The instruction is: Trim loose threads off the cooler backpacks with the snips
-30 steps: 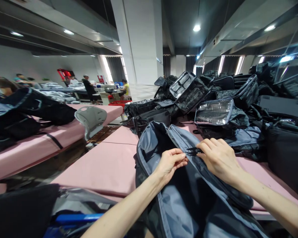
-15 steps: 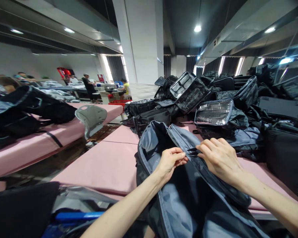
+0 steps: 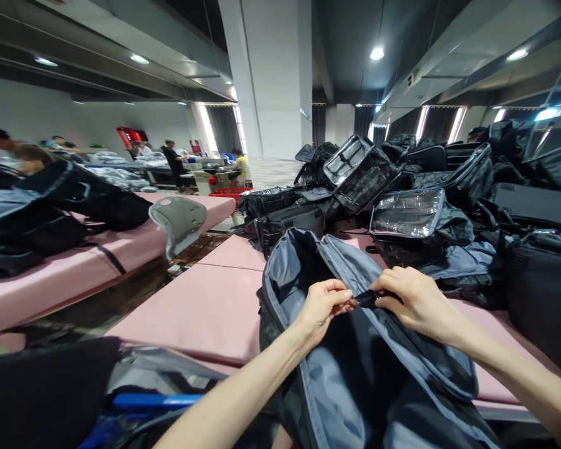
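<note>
A large open backpack (image 3: 355, 399) with grey lining and a dark camouflage shell lies in front of me, its mouth facing up. My left hand (image 3: 325, 308) is closed in a pinch over the opening, beside the lining's edge; what is between the fingertips is too small to make out. Closed around small black thread snips (image 3: 366, 299), my right hand (image 3: 414, 302) is on the other side of that edge. The snips point left, with their tips right at my left fingertips. Part of their body is hidden inside my right hand.
Dark bags (image 3: 362, 178), some with clear-windowed panels, are heaped at the back right of the pink table (image 3: 201, 299). On the left, another pink table (image 3: 65, 262) bears black bags. A grey chair back (image 3: 177, 218) stands between. Several people work farther off.
The snips' two points showed apart before; now they look closed together at my left fingertips. My right hand has turned and dipped slightly. The view has shifted a little.
</note>
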Motion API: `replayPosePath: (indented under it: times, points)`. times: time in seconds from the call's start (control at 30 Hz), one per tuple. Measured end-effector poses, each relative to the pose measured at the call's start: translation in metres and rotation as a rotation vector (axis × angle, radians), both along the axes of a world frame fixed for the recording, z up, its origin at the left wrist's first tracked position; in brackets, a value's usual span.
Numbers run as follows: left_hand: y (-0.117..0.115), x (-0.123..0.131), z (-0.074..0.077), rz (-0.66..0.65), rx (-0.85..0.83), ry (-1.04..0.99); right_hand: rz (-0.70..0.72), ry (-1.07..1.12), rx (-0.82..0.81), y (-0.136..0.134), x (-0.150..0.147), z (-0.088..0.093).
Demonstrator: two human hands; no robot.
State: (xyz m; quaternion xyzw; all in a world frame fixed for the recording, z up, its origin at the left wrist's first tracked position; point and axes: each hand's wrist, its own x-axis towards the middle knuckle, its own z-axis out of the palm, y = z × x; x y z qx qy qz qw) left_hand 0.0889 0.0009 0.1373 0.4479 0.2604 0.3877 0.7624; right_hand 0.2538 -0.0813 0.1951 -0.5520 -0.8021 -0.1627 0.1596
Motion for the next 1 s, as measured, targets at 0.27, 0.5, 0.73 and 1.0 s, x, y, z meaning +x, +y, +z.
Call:
replayPosePath:
  times: [0.27, 0.5, 0.73, 1.0]
  points:
    - [0.000, 0.001, -0.002, -0.009, -0.026, 0.015, -0.067, 0.101, 0.049, 0.019, -0.007, -0.006]
    - [0.004, 0.004, 0.006, 0.385, 0.573, 0.340, -0.120, 0.549, -0.129, 0.015, 0.004, -0.012]
    - [0.022, -0.007, 0.034, 0.167, 1.323, 0.767, -0.078, 0.440, -0.013, 0.007, 0.004, -0.016]
    - [0.022, -0.019, 0.023, 0.137, 1.715, 0.756, -0.026, 0.173, 0.103, 0.000, 0.009, -0.020]
